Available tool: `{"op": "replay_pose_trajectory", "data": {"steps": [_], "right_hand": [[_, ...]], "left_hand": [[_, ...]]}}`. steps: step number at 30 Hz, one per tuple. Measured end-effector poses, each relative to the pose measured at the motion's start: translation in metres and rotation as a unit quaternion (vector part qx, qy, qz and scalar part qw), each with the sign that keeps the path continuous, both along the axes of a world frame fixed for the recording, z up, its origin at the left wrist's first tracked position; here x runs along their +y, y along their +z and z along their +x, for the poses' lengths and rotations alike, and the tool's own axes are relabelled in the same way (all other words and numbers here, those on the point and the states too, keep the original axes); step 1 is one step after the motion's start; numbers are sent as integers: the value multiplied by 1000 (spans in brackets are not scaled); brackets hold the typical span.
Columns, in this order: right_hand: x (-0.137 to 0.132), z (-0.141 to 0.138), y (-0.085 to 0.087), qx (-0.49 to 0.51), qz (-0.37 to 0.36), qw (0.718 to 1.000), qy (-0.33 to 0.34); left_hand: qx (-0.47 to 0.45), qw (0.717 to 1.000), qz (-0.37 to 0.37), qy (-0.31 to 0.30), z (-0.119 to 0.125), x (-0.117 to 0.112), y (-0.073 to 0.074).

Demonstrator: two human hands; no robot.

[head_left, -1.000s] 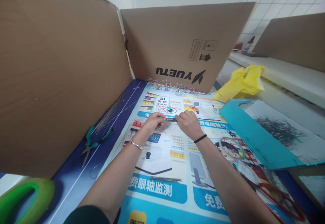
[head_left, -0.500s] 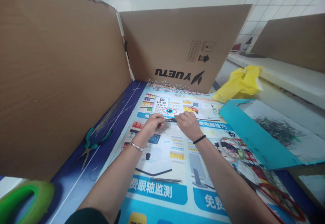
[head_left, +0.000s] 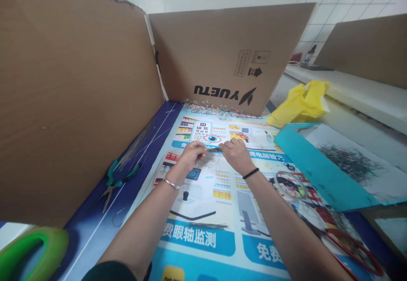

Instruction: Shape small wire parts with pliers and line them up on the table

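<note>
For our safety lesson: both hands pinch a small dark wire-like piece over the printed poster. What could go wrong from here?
1. The left hand and right hand grip the small dark wire-like piece by fingertips alone; it might slip or prick skin.
2. Loose thin wire strands under the hands could snag the silver bracelet on the left wrist.

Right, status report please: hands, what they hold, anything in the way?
Left hand and right hand both pinching a thin dark piece. Over the poster. Teal pliers lie apart, left.

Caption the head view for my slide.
Left hand and right hand pinch a thin dark piece over the printed poster, teal pliers lying left.
</note>
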State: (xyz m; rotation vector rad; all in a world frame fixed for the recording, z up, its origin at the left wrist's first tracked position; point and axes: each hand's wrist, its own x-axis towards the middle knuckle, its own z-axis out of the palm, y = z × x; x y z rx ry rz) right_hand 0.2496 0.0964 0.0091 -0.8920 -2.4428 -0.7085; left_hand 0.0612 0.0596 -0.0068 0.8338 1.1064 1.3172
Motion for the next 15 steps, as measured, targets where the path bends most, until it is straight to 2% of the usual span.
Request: {"op": "replay_pose_trajectory", "data": {"steps": [3,8,12,15], "right_hand": [[2,1,-1,16,-11,1000,-5],[8,6,-11,63,-49,996,-38],[16,9,-16,160,-168,972,-41],[19,9,-15,248,-292,924,-10]], "left_hand": [[-2,1000,6,4,0,1,0],[-3,999,0,51,-4,3,-1],[0,998,12,68,-7,4,-2],[6,997,19,69,-8,4,-2]]}}
